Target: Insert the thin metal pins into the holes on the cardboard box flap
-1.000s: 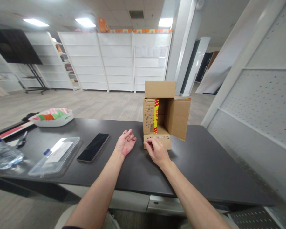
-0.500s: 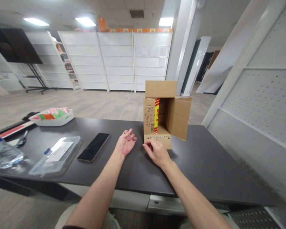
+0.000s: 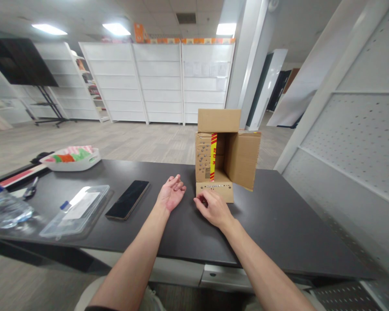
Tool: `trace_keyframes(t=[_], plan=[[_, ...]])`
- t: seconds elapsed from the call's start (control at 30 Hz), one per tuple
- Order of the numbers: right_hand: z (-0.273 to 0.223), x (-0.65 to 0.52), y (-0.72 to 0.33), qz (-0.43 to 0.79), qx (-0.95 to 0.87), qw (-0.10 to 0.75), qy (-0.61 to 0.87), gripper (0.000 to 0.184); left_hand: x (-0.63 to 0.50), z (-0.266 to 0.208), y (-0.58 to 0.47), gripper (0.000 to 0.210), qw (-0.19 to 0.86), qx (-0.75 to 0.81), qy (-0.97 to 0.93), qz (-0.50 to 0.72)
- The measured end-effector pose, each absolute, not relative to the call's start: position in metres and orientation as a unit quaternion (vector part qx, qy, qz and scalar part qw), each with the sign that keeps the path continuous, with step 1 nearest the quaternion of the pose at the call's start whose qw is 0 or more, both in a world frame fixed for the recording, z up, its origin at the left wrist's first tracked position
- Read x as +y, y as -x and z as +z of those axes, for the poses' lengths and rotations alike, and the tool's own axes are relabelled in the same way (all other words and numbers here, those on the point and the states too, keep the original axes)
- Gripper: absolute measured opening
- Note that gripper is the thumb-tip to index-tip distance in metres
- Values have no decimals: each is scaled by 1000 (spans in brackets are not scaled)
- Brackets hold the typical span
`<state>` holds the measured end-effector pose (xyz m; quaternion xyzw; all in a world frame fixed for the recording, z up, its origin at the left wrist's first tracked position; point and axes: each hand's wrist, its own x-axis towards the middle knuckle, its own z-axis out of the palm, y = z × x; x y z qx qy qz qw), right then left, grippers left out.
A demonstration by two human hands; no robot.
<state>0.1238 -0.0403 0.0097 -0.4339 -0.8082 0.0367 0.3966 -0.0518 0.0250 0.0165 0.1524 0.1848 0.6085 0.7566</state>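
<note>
A cardboard box stands on its side on the dark table, its opening facing me and its flaps spread. Small round metal studs dot the left flap and line the upper part of the bottom flap. In front of that bottom flap is my right hand, thumb and fingertips drawn together in a pinch; whatever is between them is too small or hidden. My left hand rests palm up to the left of the box, fingers loosely bent and apart, with nothing visible in the palm.
Left of my arms lie a black phone and a clear plastic case with a paper in it. Further left are a water bottle and a white basket of coloured items. A perforated panel borders the right side.
My right hand has shifted very slightly down, so a little more of the bottom flap's studs shows. My left hand and the box stay where they were.
</note>
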Motion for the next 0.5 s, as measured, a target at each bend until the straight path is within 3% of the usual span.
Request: trace_keyframes(t=[0.5], plan=[[11,-45,-120,28,-866,308,393,6,27,15,53,24,756,185,-161,607]])
